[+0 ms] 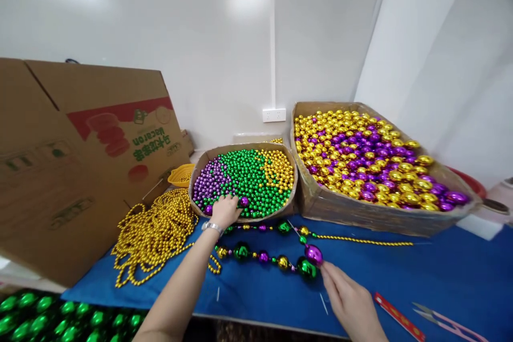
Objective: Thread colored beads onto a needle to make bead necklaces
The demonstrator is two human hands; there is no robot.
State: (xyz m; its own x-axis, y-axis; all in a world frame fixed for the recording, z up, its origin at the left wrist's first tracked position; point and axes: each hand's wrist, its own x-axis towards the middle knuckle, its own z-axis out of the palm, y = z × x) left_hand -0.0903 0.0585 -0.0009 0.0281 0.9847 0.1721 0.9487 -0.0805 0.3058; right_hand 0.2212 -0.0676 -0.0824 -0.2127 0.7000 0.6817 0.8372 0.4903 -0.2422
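Note:
My left hand [226, 210], with a watch [212, 227] on its wrist, reaches over the front rim of a box [294, 187] of small purple, green and gold beads [244, 171]. Its fingertips are down among the beads, so I cannot see what they hold. Two larger purple beads lie beside it. Thumb and fingers of my right hand [348, 296] are closed at a bead string [263, 256], by a big purple bead [313, 254] and a big green bead [308, 268]. The string loops leftward on the blue cloth, and a thin white needle-like piece [294, 227] shows near its upper strand.
A heap of gold bead strands [160, 230] lies left, before a large carton [92, 160] and a yellow basket [180, 175]. Right stands a bigger box [320, 200] of gold and purple beads. Scissors [444, 321] and a red strip [398, 316] lie at front right. Large green beads [68, 320] sit lower left.

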